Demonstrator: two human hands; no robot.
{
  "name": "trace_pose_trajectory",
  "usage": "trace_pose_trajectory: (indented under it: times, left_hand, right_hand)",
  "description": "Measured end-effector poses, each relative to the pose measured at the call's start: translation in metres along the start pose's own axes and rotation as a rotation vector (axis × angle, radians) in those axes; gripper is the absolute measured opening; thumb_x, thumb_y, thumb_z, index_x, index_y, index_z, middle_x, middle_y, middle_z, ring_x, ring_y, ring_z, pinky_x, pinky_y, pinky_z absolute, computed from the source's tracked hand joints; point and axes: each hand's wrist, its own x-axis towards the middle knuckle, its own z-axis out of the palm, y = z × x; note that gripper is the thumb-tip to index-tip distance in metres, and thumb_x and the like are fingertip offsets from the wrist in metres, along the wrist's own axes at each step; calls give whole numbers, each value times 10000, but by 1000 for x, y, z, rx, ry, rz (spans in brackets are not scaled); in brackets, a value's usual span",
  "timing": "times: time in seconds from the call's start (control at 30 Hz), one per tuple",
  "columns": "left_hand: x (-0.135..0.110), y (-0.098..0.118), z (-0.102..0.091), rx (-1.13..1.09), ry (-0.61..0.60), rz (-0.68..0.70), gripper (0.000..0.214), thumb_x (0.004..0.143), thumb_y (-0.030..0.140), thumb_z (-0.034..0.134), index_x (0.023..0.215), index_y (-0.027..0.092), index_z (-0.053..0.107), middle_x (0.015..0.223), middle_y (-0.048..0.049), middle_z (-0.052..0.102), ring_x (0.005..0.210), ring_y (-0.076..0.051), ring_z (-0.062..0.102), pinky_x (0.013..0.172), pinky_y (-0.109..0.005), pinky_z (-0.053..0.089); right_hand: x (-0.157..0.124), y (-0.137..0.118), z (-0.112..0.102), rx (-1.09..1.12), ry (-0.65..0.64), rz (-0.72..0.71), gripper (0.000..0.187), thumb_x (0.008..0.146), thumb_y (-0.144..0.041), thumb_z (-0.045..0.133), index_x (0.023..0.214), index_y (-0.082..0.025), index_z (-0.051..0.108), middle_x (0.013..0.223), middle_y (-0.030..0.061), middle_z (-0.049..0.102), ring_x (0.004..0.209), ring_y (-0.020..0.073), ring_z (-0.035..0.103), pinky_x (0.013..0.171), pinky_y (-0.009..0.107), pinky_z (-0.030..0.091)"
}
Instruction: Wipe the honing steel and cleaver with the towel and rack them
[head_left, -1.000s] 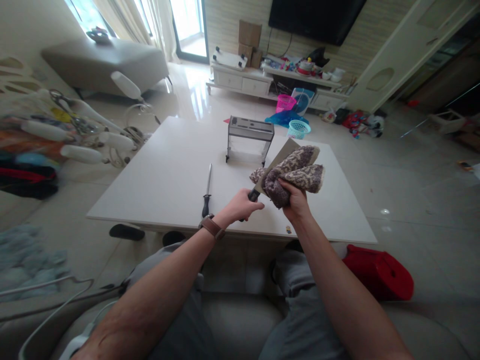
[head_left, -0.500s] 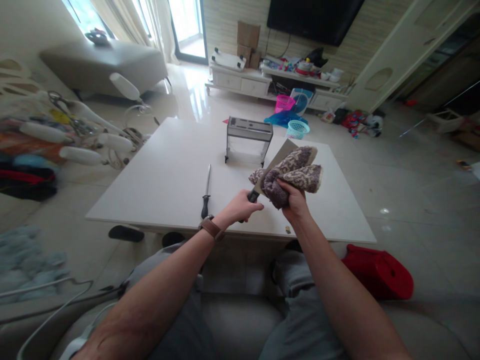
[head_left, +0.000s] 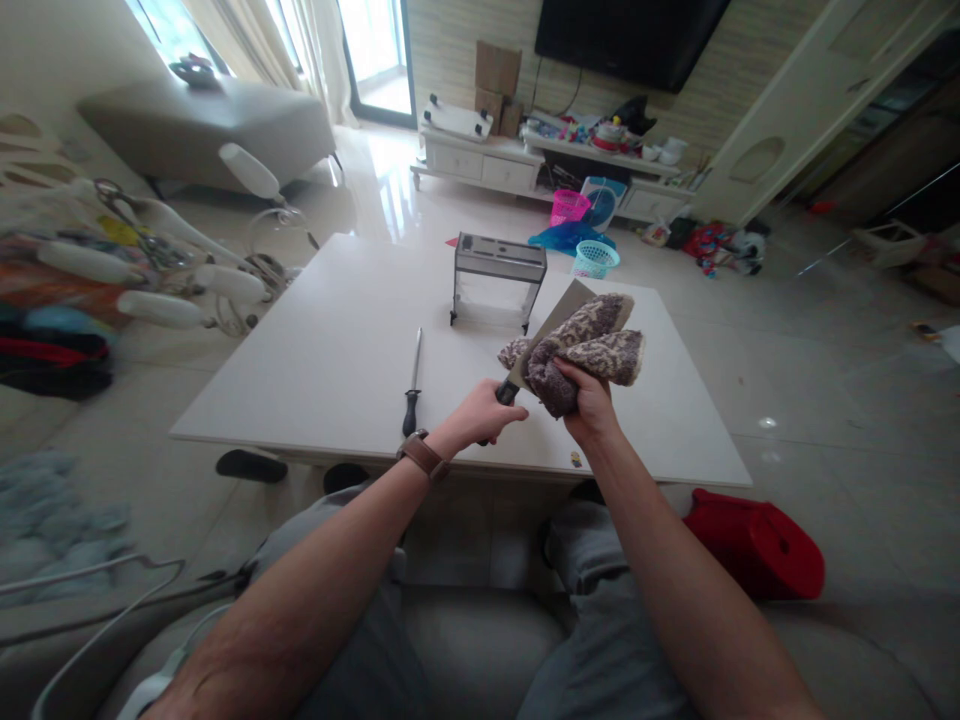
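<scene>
My left hand (head_left: 487,412) is closed around the black handle of a cleaver (head_left: 559,315), whose broad blade points up and to the right, away from me. Bunched in my right hand (head_left: 589,405) is a purple-and-cream patterned cloth (head_left: 592,350), pressed against the blade. Part of the cloth shows on the blade's far left side, and the lower blade is hidden by it. Both hands are above the front part of a white table (head_left: 300,370). Left of my hands, a sharpening steel (head_left: 413,385) with a black handle lies on the tabletop.
A grey knife block with clear sides (head_left: 499,275) stands toward the table's far edge. A tiny yellowish object (head_left: 576,459) lies near the front edge. On the floor beyond are a pink basket (head_left: 568,207) and a light-blue basket (head_left: 595,260). A red object (head_left: 757,545) sits at the right.
</scene>
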Motion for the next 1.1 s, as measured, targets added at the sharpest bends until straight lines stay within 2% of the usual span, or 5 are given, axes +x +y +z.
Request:
trace_pose_trajectory:
  times: [0.63, 1.1]
  left_hand:
    - [-1, 1, 0, -1, -2, -28, 281, 774, 222, 687, 628, 203, 448, 419, 65, 462, 341, -99, 479, 351, -195, 387]
    - [1, -1, 1, 5, -5, -24, 283, 775, 239, 691, 629, 206, 451, 427, 57, 468, 353, -104, 478, 367, -210, 397]
  right_hand:
    - [2, 3, -2, -5, 6, -18, 320, 507, -110, 886, 800, -176, 777, 832, 4, 826, 783, 198, 784, 740, 303, 690]
    - [5, 4, -6, -44, -16, -12, 319, 524, -146, 904, 810, -183, 766, 825, 2, 823, 808, 220, 793, 797, 360, 701]
